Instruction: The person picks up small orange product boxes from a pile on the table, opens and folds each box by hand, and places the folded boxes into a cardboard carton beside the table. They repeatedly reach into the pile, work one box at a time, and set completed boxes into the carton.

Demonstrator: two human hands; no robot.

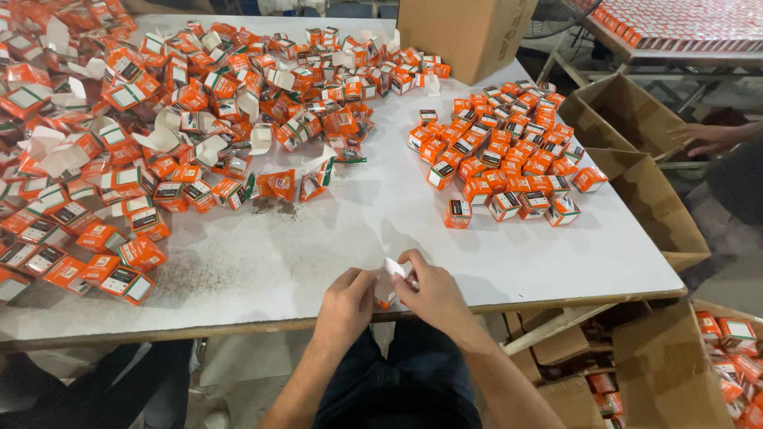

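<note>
My left hand (346, 306) and my right hand (433, 292) meet at the near edge of the white table (334, 230). Together they grip one small orange and white carton (392, 274), its white flap sticking up between my fingers. The carton is mostly hidden by my hands. A big heap of open, unfolded orange cartons (159, 119) covers the left and far part of the table. On the right, closed small orange boxes (501, 155) stand packed together in a neat cluster.
A tall brown cardboard box (465, 32) stands at the table's far edge. Open cardboard boxes (644, 167) sit beside the table on the right, where another person's hand (707, 137) rests. More orange boxes fill a carton (731, 349) at lower right.
</note>
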